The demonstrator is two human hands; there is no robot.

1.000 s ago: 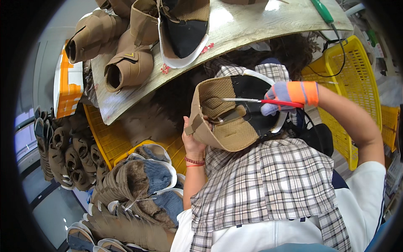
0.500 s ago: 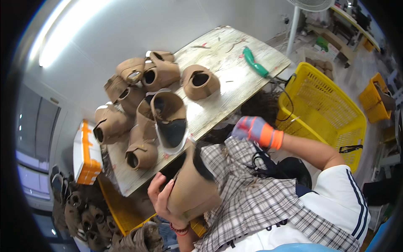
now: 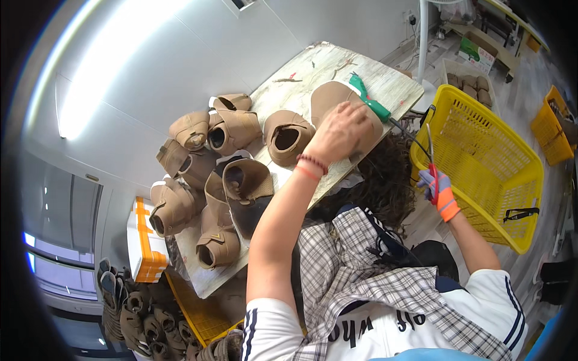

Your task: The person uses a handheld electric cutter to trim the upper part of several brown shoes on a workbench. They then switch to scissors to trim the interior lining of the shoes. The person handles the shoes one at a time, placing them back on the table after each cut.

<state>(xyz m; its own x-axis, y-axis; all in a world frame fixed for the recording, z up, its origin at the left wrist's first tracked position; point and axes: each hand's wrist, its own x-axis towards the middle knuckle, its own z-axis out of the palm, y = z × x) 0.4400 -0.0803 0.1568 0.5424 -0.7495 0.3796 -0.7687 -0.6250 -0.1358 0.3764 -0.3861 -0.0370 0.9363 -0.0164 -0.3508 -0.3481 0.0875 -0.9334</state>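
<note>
My left hand (image 3: 344,129), bare with a red bracelet on the wrist, rests on a brown shoe upper (image 3: 330,99) at the right end of the table. Its fingers curl over the upper, close to a green corded hand tool (image 3: 372,103). My right hand (image 3: 438,188), in a grey and orange glove, is closed on red-handled scissors (image 3: 434,174) beside the yellow basket; their thin metal end points upward. Another brown upper (image 3: 289,137) sits left of my left hand. Several more uppers (image 3: 235,129) are grouped at the table's left side.
The worn pale table (image 3: 283,84) stands against a white wall. A large yellow basket (image 3: 481,138) is at the right, with the tool's black cord beside it. Below the table's left end are a yellow crate (image 3: 192,307) and piled shoes (image 3: 144,322). An orange-taped white box (image 3: 147,240) adjoins.
My left hand has carried the shoe upper from my lap to the table's right end, by the green tool. My right hand has moved right and down, and the scissors now show.
</note>
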